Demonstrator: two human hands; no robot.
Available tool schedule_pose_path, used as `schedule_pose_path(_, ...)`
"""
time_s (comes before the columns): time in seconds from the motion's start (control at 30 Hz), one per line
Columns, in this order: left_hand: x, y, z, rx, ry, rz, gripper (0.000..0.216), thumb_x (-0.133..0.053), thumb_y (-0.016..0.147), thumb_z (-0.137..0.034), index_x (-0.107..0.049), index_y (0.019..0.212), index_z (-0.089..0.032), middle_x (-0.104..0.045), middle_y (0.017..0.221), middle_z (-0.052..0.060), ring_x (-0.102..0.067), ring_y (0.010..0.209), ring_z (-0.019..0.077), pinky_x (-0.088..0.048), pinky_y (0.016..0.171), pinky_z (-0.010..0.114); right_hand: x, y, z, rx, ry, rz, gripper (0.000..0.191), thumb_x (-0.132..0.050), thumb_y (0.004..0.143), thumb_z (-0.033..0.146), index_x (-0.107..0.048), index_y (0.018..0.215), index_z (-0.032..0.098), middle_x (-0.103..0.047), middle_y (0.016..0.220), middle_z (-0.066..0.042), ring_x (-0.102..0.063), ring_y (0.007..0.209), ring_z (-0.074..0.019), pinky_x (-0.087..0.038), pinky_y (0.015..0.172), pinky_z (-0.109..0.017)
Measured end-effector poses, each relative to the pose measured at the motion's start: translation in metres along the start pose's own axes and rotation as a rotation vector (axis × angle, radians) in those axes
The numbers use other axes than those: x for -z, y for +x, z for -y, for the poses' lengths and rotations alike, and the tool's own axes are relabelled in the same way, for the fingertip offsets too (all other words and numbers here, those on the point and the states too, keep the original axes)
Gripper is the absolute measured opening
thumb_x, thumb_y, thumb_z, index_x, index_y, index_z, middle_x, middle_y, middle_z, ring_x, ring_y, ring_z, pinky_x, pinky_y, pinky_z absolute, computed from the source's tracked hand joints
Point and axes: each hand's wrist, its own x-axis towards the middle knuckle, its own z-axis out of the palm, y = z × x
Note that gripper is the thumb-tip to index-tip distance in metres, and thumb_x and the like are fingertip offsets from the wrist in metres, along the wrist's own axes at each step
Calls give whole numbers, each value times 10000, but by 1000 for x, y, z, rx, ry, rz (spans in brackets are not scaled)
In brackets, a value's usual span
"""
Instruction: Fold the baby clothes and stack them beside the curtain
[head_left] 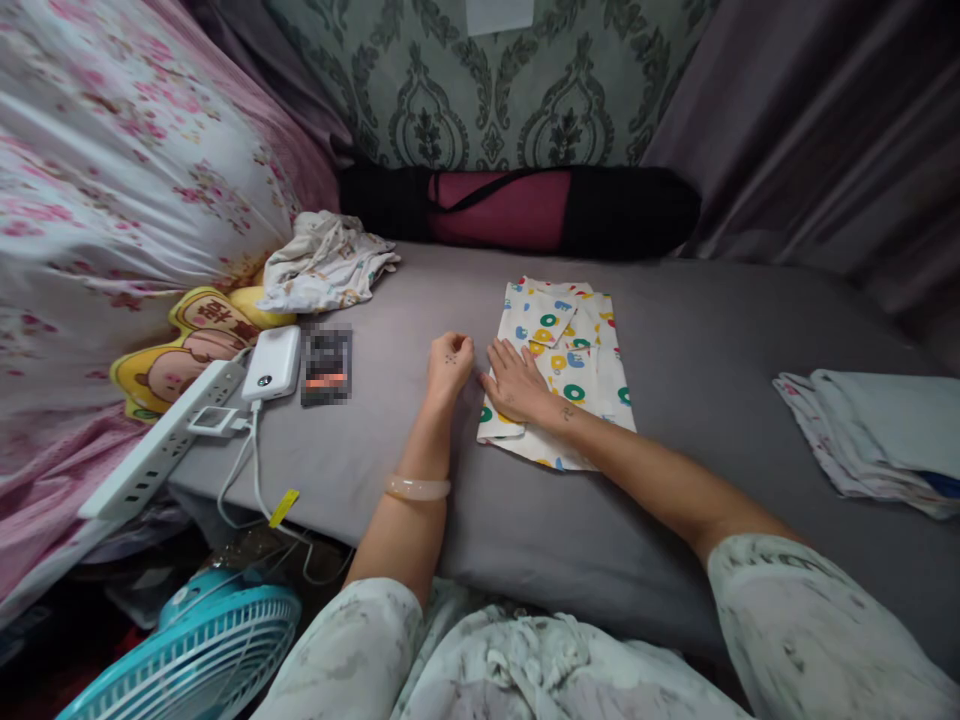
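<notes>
Centre frame, our right hand (516,385), grip flat and wide, presses the folded printed garment (574,372); our left hand (450,362) rests curled, empty. A crumpled garment (326,265) lies upper left, unfolded.

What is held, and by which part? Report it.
Nothing is held. The right hand lies flat on the folded printed cloth; the left hand rests fisted on the grey mattress.

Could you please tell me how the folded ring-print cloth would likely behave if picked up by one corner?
Lying in flat, thin layers, the ring-print cloth would probably flop and unfold. Pushed across the grey sheet, it would likely bunch rather than slide.
</notes>
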Motion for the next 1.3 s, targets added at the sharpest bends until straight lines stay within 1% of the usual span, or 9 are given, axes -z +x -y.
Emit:
schedule_pose_path(0.2,0,0,-2,-4,-4,1,288,-501,813,-306,-697,870,-102,-706,844,110,-643,816,202,-490,773,304,9,-22,18,10,19,-34,654,-245,971,392,-251,1504,14,-148,1594,-162,-75,1478,-265,-29,1185,-466)
schedule_pose_path(0.37,0,1,-1,-4,-1,7,288,-492,806,-298,-697,855,-101,-709,845,116,-652,819,206,-492,769,301,8,-43,37,84,85,55,652,-265,974,398,-267,1498,11,-183,1586,-172,-100,1474,-282,-68,1185,-484)
schedule_pose_path(0.47,-1,1,-1,-12,6,21,290,-487,804,-300,-699,858,-109,-714,857,116,-655,827,207,-495,772,301,6,-49,41,58,111,66,631,-281,977,377,-279,1495,16,-198,1581,-177,-118,1471,-292,-93,1185,-493)
schedule_pose_path(0.6,-2,0,1,-20,27,35,299,-488,806,-313,-704,869,-115,-718,859,114,-657,837,210,-498,772,303,9,-64,44,106,115,-22,629,-326,975,367,-277,1491,11,-174,1584,-185,-77,1477,-280,-64,1197,-474)
schedule_pose_path(0.73,-6,-4,-3,-50,51,73,306,-493,808,-319,-707,903,-123,-721,865,106,-658,836,205,-501,768,302,18,-89,42,206,208,57,642,-337,977,409,-314,1472,1,-237,1562,-204,-147,1466,-285,-143,1194,-472)
schedule_pose_path(0.87,0,-19,-14,-187,126,293,278,-508,812,-317,-712,902,-149,-719,820,69,-641,775,178,-498,734,279,38,-101,11,204,297,-43,599,-356,974,405,-352,1464,60,-290,1548,-189,-236,1445,-260,-245,1166,-452)
schedule_pose_path(1.03,32,-43,-28,-408,193,695,309,-556,854,-434,-709,937,-179,-716,857,59,-614,728,149,-481,691,251,69,-113,-63,21,329,-146,363,-392,956,307,-651,1165,164,-664,1199,-100,-598,1122,-216,-437,974,-336)
schedule_pose_path(1.17,55,-59,-29,-461,227,859,361,-618,830,-499,-687,1038,-212,-693,1024,73,-627,845,170,-489,726,264,82,-136,-101,-107,336,-41,312,-417,942,298,-703,1025,204,-714,1002,-57,-644,890,-193,-461,807,-291)
schedule_pose_path(1.3,62,-70,-25,-598,259,904,373,-684,798,-455,-664,1094,-230,-648,1173,96,-591,1071,222,-472,926,346,82,-158,-108,-18,342,118,269,-516,898,348,-697,1035,205,-684,1013,-68,-621,915,-202,-459,819,-304)
